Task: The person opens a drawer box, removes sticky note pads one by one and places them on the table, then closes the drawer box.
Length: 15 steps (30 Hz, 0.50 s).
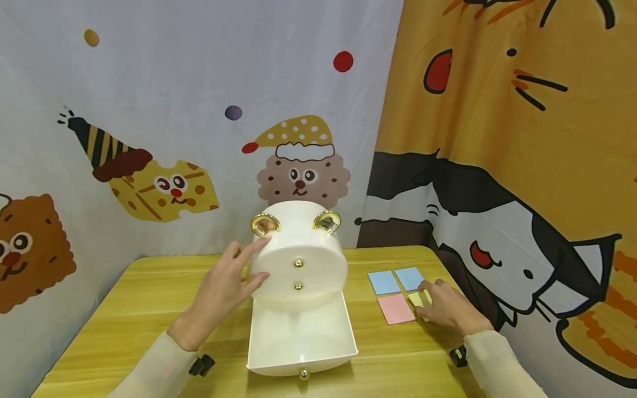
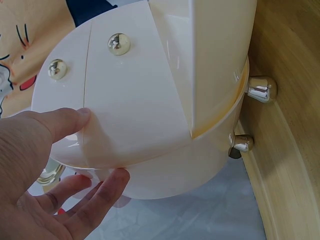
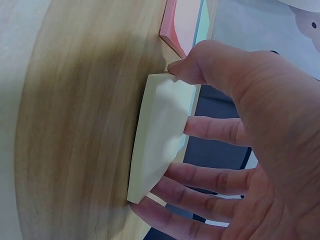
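Observation:
A cream-white drawer box point(image 1: 297, 251) with gold ears and gold ball knobs stands in the middle of the table. Its bottom drawer point(image 1: 298, 329) is pulled out, with a bare floor. My left hand point(image 1: 219, 290) rests on the box's left side; in the left wrist view, the thumb point(image 2: 75, 122) touches the front face and fingertips lie at the curved side wall. At the right, my right hand point(image 1: 450, 307) holds a yellow sticky note pad point(image 3: 162, 135) between thumb and fingers, by its edges. The pad lies at the tabletop, partly covered by the hand.
Next to the yellow pad lie a pink sticky note pad point(image 1: 396, 309) and two blue ones, the left blue pad point(image 1: 384, 282) and the right blue pad point(image 1: 408, 276). The wooden table point(image 1: 144, 309) ends at a printed cloth curtain point(image 1: 189, 83) behind and to the right.

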Each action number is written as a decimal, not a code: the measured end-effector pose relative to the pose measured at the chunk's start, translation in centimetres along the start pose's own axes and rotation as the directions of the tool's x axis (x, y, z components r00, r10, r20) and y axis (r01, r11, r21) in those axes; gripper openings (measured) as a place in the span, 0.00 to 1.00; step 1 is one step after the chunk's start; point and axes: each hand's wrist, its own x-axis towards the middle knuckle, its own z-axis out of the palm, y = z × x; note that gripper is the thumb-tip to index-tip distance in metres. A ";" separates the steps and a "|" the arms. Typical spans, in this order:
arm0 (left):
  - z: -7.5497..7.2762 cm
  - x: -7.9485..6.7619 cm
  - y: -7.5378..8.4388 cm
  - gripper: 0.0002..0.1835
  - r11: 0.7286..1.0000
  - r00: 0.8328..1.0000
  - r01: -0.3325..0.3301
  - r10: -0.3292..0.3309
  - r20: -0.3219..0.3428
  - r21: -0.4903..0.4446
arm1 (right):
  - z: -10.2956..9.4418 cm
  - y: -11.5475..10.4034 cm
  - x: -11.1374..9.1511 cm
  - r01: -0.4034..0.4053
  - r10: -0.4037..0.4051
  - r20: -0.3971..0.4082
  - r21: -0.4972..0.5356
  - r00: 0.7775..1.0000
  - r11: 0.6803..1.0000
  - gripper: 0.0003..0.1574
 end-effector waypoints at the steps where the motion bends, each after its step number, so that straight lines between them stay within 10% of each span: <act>1: 0.0 0.0 0.0 0.46 1.000 1.000 -0.003 0.003 -0.003 0.000 | 0.0 0.0 0.0 0.000 0.000 0.000 -0.002 1.000 1.000 0.35; 15: -0.1 0.0 0.1 0.46 1.000 1.000 0.000 0.000 -0.009 -0.006 | 0.2 -0.1 0.0 0.007 -0.007 -0.005 -0.002 1.000 1.000 0.35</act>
